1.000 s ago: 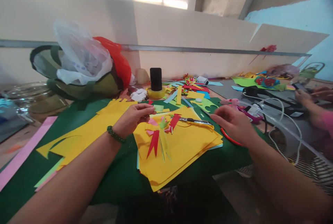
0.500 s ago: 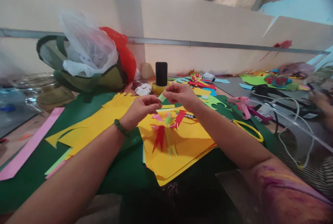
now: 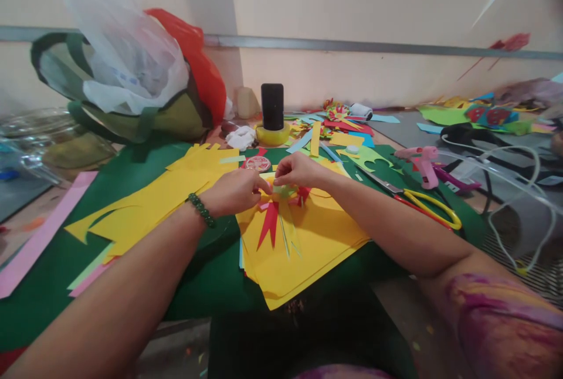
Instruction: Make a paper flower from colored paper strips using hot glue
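Note:
A paper ornament with red, pink, yellow and green ribbon-like tails (image 3: 273, 223) lies on a stack of yellow paper sheets (image 3: 299, 267). My left hand (image 3: 237, 192), with a green beaded bracelet on its wrist, has curled fingertips gripping the ornament's left side. Over the ornament's centre, the fingers of my right hand (image 3: 301, 170) are pinched on a small light green paper piece (image 3: 284, 190). Fingertips partly hide the ornament's middle.
Cut yellow sheets (image 3: 176, 182) lie left. Scissors (image 3: 428, 206) and a pink glue gun (image 3: 422, 163) lie right, with cables beyond. A phone (image 3: 272, 107) stands in a tape roll (image 3: 275, 135) behind. A stuffed bag (image 3: 176, 124) sits back left.
Both hands have lowered onto the ornament; the light green piece, held above it earlier, is now at its centre. The view has tilted down, and the scissors show more fully.

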Demonstrator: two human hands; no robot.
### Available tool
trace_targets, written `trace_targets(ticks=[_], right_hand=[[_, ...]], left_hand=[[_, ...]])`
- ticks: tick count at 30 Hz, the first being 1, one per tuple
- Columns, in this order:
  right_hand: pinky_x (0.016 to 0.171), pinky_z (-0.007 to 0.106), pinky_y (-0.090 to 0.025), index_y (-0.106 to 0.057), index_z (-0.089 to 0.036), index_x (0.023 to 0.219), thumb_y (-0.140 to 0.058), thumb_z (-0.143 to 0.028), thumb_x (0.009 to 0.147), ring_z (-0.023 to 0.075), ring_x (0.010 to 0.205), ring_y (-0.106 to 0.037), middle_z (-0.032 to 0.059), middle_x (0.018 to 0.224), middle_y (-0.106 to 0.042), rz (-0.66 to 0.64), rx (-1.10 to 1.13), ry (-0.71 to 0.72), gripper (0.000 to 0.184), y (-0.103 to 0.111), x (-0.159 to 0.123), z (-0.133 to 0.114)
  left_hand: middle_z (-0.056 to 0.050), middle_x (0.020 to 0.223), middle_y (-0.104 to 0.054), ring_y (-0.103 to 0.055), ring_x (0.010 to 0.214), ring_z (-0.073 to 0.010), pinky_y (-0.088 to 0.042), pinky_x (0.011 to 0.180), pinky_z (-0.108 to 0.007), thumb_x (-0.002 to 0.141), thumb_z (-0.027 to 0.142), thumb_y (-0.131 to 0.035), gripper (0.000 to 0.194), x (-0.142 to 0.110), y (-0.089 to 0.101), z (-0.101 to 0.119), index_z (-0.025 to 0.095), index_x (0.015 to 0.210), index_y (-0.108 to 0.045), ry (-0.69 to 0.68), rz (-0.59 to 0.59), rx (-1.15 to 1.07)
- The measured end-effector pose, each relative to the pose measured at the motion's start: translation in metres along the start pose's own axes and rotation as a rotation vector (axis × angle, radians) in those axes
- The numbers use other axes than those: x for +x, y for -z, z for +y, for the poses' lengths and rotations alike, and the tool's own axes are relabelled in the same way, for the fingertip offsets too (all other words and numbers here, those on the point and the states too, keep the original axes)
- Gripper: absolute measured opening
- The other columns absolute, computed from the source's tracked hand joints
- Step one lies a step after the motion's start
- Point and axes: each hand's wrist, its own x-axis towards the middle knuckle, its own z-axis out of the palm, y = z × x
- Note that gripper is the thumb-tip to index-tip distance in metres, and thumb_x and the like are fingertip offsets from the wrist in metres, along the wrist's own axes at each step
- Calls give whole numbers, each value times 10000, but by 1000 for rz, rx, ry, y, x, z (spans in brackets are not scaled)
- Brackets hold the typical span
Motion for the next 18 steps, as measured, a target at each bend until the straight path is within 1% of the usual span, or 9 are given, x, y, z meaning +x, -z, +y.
trace_targets(ticks=[3,6,8,13,18], right_hand=[[523,213,-379,-702,-135,648,-731,-162,663,79,522,-510,-30,562,-620,8,-73,-12,43,0,0,-1],[533,216,-380,-725,-137,672,-729,-167,682,89,541,-532,-20,577,-637,16,-123,-28,31,0,1,-1],[531,216,-378,-739,-137,693,-731,-174,691,97,564,-547,-11,602,-655,19,-164,-39,37,-1,2,-1],[545,208,-381,-763,-147,742,-739,-195,704,110,629,-585,1,683,-706,27,-247,-51,66,-3,2,0],[543,199,-375,-768,-158,780,-737,-203,715,108,655,-605,-2,735,-729,64,-283,-58,85,-5,2,-1]], left_hand=[[-78,950,-736,-627,859,-236,-442,755,-293,722,110,-524,461,0,-1,1,256,1069,-790,-6,-25,30],[-71,908,-733,-621,820,-220,-433,735,-282,729,102,-503,483,1,-2,2,269,1085,-785,-22,-45,66],[-66,902,-736,-623,820,-213,-435,736,-270,730,106,-509,478,1,-2,2,265,1086,-784,-33,-35,69],[-71,969,-739,-647,877,-223,-443,753,-280,759,102,-488,501,1,-2,4,279,1141,-760,-21,-37,120],[-60,1019,-735,-660,925,-221,-452,747,-281,786,119,-474,523,0,-3,7,307,1207,-721,-1,-40,173]])
